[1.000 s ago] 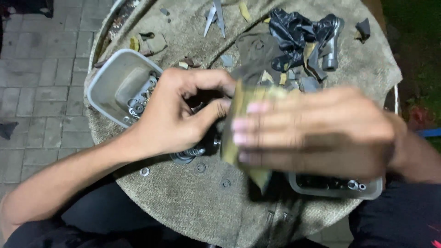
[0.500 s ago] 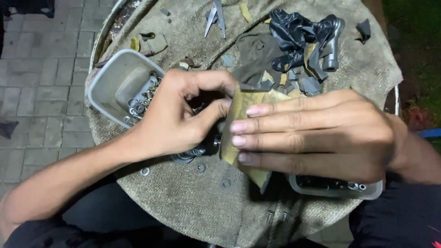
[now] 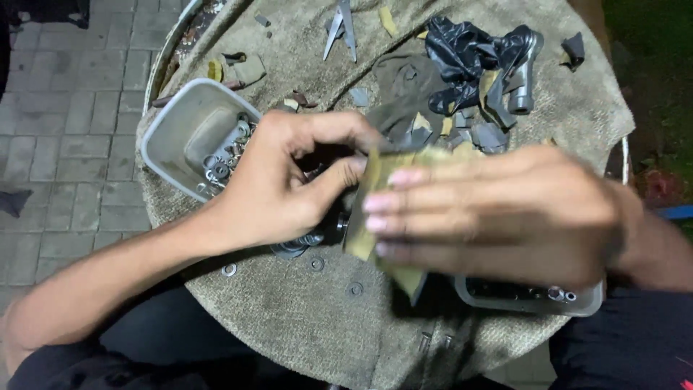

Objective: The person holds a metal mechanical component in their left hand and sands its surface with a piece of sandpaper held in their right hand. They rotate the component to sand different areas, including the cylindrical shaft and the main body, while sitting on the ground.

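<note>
Pinching a small dark part, the left hand works; the right hand holds tan paper. Loose washers near the table's edge could roll off if bumped.

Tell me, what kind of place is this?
Probably an outdoor work spot for small repairs or assembly. A round table under rough cloth stands on paving bricks, with a grey tub of metal washers and scissors on it.

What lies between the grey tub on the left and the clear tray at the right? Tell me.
In the head view, the left hand and right hand lie between the grey tub and clear tray, holding a tan strip.
</note>
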